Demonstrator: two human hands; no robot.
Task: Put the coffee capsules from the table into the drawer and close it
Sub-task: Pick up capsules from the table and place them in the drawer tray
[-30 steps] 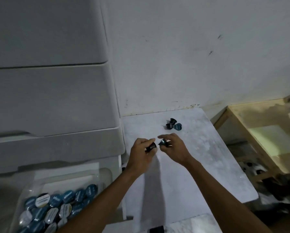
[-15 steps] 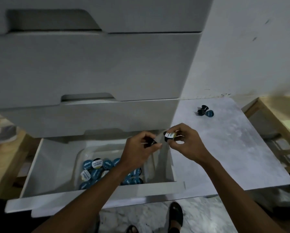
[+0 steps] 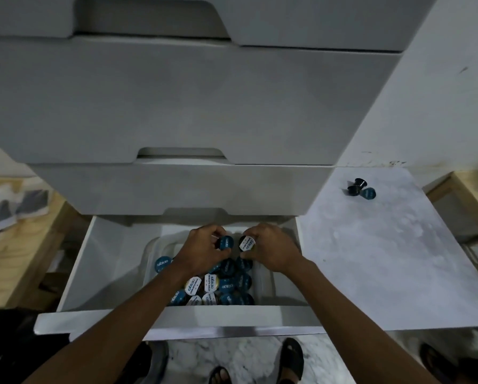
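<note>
The drawer [image 3: 177, 318], lowest of the grey stack, stood pulled out towards the near side, below the closed drawers [image 3: 177, 106]. To its right lay the pale marbled table [image 3: 384, 259], which bore three capsules [image 3: 361, 187] huddled together at its far edge, well apart from both hands. Inside the drawer sat a clear tub [image 3: 264, 281] with a heap of capsules [image 3: 218, 289], blue and white lids mixed.

Over the tub's far end, the left hand [image 3: 202, 252] pinched a blue-lidded capsule [image 3: 225, 242] between its curled fingers and thumb, the lid facing near. Just beside it, the right hand [image 3: 272, 249] pinched a white-lidded capsule [image 3: 246, 243] the same way. Both held capsules hung above the heap, almost touching each other. Sandalled feet [image 3: 292, 358] showed on the floor at the near edge.
</note>
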